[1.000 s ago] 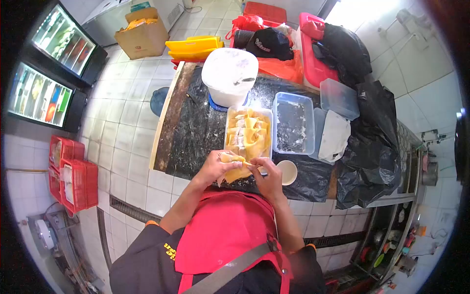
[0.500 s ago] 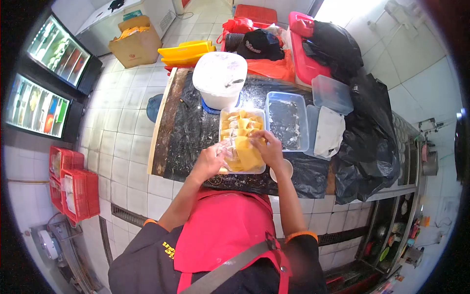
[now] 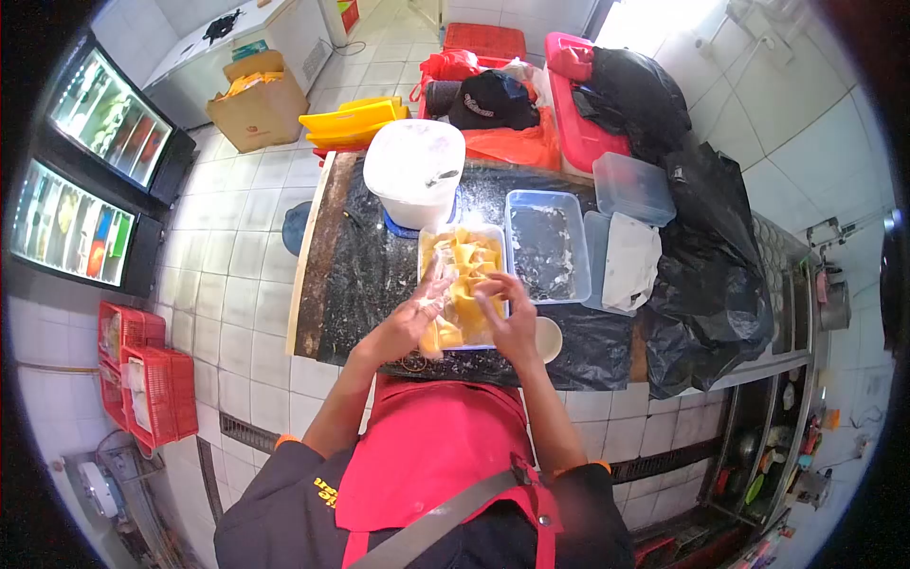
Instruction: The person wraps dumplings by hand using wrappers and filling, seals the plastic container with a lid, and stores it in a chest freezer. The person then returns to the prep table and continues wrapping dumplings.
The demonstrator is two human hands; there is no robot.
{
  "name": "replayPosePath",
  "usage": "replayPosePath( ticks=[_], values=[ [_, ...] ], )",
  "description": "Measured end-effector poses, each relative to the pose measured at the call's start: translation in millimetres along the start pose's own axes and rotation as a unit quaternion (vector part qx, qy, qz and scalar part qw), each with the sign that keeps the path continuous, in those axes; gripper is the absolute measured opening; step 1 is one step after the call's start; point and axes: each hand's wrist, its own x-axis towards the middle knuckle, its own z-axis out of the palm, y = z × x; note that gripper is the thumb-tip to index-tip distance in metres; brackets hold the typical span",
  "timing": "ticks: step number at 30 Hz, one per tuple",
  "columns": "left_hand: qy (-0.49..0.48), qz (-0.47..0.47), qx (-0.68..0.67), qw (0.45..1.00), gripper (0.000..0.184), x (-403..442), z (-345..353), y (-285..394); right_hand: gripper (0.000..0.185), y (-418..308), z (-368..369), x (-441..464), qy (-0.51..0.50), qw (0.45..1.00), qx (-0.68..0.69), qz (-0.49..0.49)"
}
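A clear plastic box [image 3: 464, 347] full of folded yellow dough pieces [image 3: 476, 254] stands on the black-covered table [image 3: 360, 294]. Over its left side is my left hand [image 3: 415, 313], fingers stretched out and dusted white, with nothing visible in it. On the right side of the box, my right hand [image 3: 507, 318] is over the dough with its fingers apart and curved, the tips near the pieces. Whether the fingertips touch the dough is hard to tell. Just right of that hand sits a small pale cup [image 3: 548, 339].
Behind the box stands a white lidded tub [image 3: 414, 171]. A clear box dusted with flour [image 3: 548, 247] is to the right, then a white cloth [image 3: 630, 264], another clear container [image 3: 633, 190] and black plastic [image 3: 706, 284]. Yellow crates [image 3: 351, 121] are beyond the table.
Half a second ago my hands were at a flat yellow sheet near the box's front. Now the left hand has spread out and moved up the left side, and the right fingers have opened.
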Motion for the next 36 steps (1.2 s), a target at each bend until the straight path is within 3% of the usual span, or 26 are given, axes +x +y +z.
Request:
replayPosePath(
  ticks=[1,3,5,8,10,13,15,16,17,19,23,27,29,31,33,35,36],
  values=[
    [-0.011,0.022,-0.063,0.998,0.071,3,1,-4,0.032,-19,-2,-5,0.000,1.000,0.000,0.004],
    [-0.040,0.062,-0.189,0.979,0.083,10,2,-11,0.037,-41,-2,-13,-0.095,0.995,0.032,0.021],
    [-0.072,0.119,-0.496,0.857,0.084,21,12,-12,0.039,-32,-1,-14,-0.081,0.997,-0.012,0.002],
    [-0.039,0.052,-0.555,0.830,0.074,26,20,-5,0.032,-30,-3,-13,-0.052,0.998,-0.038,-0.021],
    [-0.025,0.012,-0.583,0.812,0.072,30,26,-5,0.023,-29,-4,-15,-0.034,0.989,-0.102,-0.106],
    [-0.018,-0.015,-0.708,0.706,0.068,32,43,-28,0.016,-19,-1,-15,0.051,0.976,-0.125,-0.170],
    [0.053,-0.029,-0.487,0.872,0.059,27,61,-33,0.015,-17,-3,-16,0.052,0.977,-0.135,-0.159],
    [0.061,-0.020,-0.430,0.901,0.053,27,65,-30,0.013,-17,-5,-16,0.054,0.977,-0.144,-0.147],
    [0.061,-0.020,-0.430,0.901,0.053,28,66,-29,0.013,-17,-6,-16,0.054,0.977,-0.145,-0.147],
    [0.109,-0.059,-0.571,0.811,0.048,30,68,-28,0.014,-18,-7,-16,0.050,0.945,-0.252,-0.201],
    [0.151,-0.062,-0.594,0.788,0.046,30,70,-21,0.013,-18,0,-21,0.051,0.946,-0.258,-0.190],
    [0.167,0.014,-0.584,0.794,0.051,32,77,-16,0.012,-28,6,-26,0.010,0.955,-0.214,-0.205],
    [0.163,0.027,-0.593,0.788,0.052,32,75,-18,0.012,-33,6,-29,-0.017,0.983,-0.149,-0.103],
    [0.081,-0.023,-0.650,0.755,0.054,28,67,-24,0.012,-39,4,-28,0.005,0.988,-0.135,-0.076],
    [0.064,-0.011,-0.637,0.768,0.053,22,71,-22,0.012,-40,1,-26,0.016,0.990,-0.134,-0.045],
    [0.135,-0.021,-0.478,0.868,0.049,22,80,-15,0.012,-29,2,-26,0.023,0.983,-0.175,-0.056],
    [0.135,-0.020,-0.478,0.868,0.049,22,79,-13,0.012,-28,2,-24,0.028,0.974,-0.215,-0.067]
  ],
)
